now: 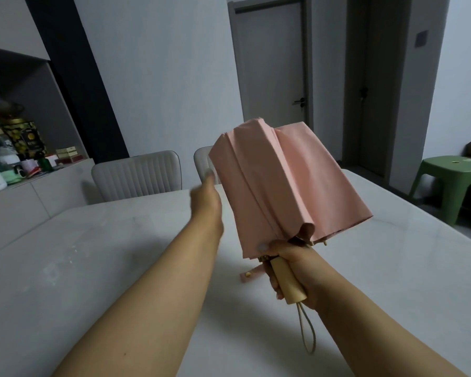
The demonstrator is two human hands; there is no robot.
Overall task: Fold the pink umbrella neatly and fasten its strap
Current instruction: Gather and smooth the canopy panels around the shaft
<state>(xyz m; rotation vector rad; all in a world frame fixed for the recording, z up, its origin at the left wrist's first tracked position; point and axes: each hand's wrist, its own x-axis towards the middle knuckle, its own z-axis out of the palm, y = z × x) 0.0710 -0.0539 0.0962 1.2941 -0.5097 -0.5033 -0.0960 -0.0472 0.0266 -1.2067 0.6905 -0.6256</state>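
Head view: right hand (288, 257) grips the handle (287, 281), fingers curled round it, holding the umbrella (283, 186) tilted above the white surface (93, 254), canopy collapsed but loose. Strap (252, 274) hangs unfastened below the canopy, cord loop (306, 333) dangling from the handle's end. Left hand (207, 202), blurred, reaches beside the canopy; whether its fingers touch it, I cannot tell
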